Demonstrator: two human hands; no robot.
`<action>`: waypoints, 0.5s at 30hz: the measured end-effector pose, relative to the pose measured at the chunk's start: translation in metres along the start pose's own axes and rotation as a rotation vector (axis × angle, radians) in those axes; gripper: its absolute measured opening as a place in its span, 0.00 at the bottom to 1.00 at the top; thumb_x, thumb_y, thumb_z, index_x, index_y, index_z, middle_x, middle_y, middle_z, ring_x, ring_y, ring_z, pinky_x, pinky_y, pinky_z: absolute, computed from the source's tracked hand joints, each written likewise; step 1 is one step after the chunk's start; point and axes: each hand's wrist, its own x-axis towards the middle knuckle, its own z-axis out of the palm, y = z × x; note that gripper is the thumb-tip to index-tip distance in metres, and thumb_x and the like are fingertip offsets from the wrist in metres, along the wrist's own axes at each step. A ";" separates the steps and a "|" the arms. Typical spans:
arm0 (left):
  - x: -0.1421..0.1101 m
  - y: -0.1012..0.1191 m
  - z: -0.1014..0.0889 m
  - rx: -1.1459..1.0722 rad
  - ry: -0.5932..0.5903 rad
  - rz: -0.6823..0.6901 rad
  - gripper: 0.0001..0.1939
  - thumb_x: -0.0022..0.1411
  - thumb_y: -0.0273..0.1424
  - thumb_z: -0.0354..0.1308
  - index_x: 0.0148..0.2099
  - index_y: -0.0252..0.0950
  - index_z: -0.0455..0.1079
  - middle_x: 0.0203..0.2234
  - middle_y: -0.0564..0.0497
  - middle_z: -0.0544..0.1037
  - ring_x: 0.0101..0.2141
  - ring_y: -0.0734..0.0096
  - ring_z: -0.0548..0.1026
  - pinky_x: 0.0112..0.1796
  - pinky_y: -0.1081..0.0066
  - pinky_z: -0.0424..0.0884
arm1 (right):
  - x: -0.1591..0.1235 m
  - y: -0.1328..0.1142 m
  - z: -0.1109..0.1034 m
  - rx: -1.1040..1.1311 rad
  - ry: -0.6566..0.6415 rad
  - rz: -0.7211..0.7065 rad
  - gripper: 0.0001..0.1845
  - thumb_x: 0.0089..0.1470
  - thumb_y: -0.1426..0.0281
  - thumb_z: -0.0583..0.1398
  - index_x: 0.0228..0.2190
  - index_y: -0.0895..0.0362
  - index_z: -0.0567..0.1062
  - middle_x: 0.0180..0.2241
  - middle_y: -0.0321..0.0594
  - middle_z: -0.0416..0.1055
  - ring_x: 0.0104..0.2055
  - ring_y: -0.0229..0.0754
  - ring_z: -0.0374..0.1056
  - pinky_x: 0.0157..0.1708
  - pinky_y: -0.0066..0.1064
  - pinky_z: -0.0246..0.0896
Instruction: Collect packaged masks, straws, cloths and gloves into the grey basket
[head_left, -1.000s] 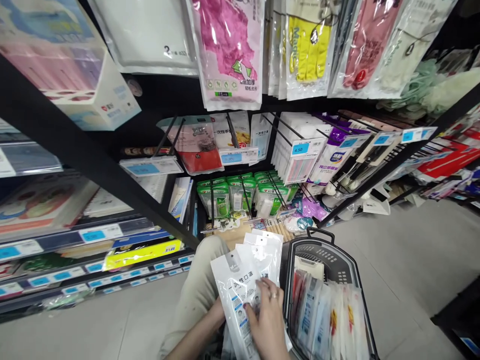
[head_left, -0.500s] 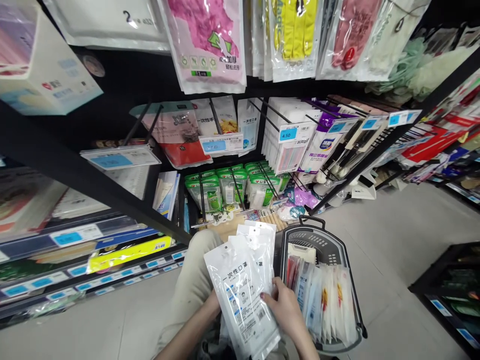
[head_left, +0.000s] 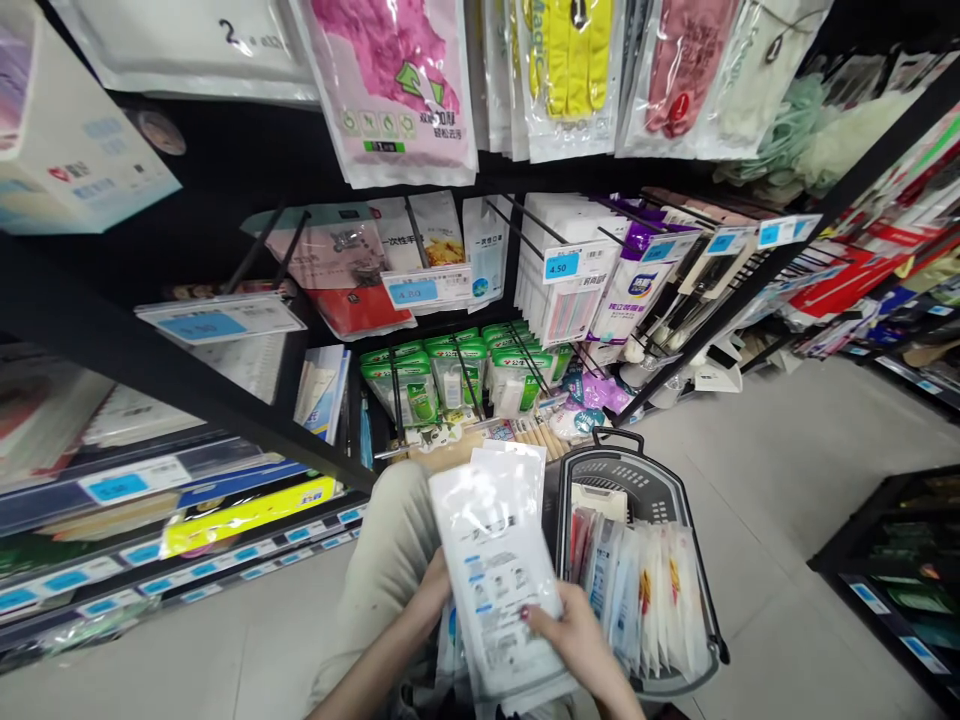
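Observation:
A small stack of white packs of disposable face masks [head_left: 499, 580] is upright over my lap, printed fronts towards me. My right hand [head_left: 581, 630] grips the stack at its lower right edge, thumb pressed on the front. On the other side, my left hand [head_left: 436, 585] holds the stack from the left and behind; the packs hide its fingers. More white packs show behind the front one, their tops [head_left: 517, 455] sticking out unevenly. Beside my right hand, a dark shopping basket [head_left: 701, 590] holds several upright packs [head_left: 660, 600], white, pale blue and red.
Ahead is a shelf with hooks. A single face mask pack [head_left: 487, 250] hangs by a price tag [head_left: 427, 290], above green-topped packs [head_left: 457, 375]. Glove packs [head_left: 574, 75] hang higher. A black slanted post [head_left: 187, 370] crosses on the left. Grey floor [head_left: 757, 500] lies right of the basket.
The front packs have been drawn together into a neater stack and tilted more upright, shifting slightly right. My right hand has moved slightly right and down with them. The view has shifted a little.

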 end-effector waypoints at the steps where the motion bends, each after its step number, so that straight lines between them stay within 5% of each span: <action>1: -0.002 0.004 0.003 -0.006 -0.015 0.035 0.21 0.39 0.30 0.67 0.40 0.36 0.75 0.38 0.47 0.80 0.49 0.46 0.70 0.49 0.60 0.66 | 0.001 0.001 -0.006 0.119 0.067 -0.001 0.20 0.44 0.57 0.63 0.31 0.62 0.77 0.30 0.45 0.78 0.33 0.48 0.72 0.33 0.35 0.66; 5: -0.009 0.017 0.009 -0.032 -0.093 0.073 0.28 0.41 0.28 0.67 0.48 0.32 0.72 0.41 0.42 0.80 0.45 0.46 0.74 0.46 0.57 0.69 | 0.005 0.003 -0.032 0.497 0.440 -0.003 0.28 0.35 0.55 0.69 0.36 0.61 0.76 0.34 0.50 0.78 0.34 0.52 0.74 0.36 0.41 0.69; 9: -0.012 0.022 0.010 0.000 -0.100 0.046 0.30 0.42 0.29 0.68 0.51 0.32 0.70 0.42 0.42 0.80 0.46 0.46 0.75 0.45 0.57 0.71 | 0.005 0.004 -0.057 0.582 0.677 -0.027 0.33 0.35 0.57 0.69 0.43 0.61 0.73 0.38 0.50 0.77 0.38 0.52 0.74 0.37 0.41 0.70; 12: -0.012 0.023 0.010 0.010 -0.104 0.036 0.32 0.42 0.30 0.69 0.52 0.33 0.69 0.43 0.40 0.79 0.47 0.44 0.73 0.45 0.56 0.70 | 0.004 0.016 -0.083 0.441 0.810 -0.024 0.35 0.36 0.55 0.67 0.44 0.62 0.72 0.45 0.52 0.74 0.43 0.54 0.72 0.41 0.41 0.69; 15: -0.011 0.022 0.010 0.001 -0.100 0.028 0.34 0.41 0.30 0.69 0.53 0.31 0.69 0.43 0.39 0.79 0.47 0.42 0.73 0.45 0.55 0.70 | 0.006 0.042 -0.115 0.000 1.003 0.062 0.34 0.40 0.51 0.62 0.44 0.63 0.72 0.44 0.53 0.74 0.45 0.56 0.70 0.43 0.42 0.65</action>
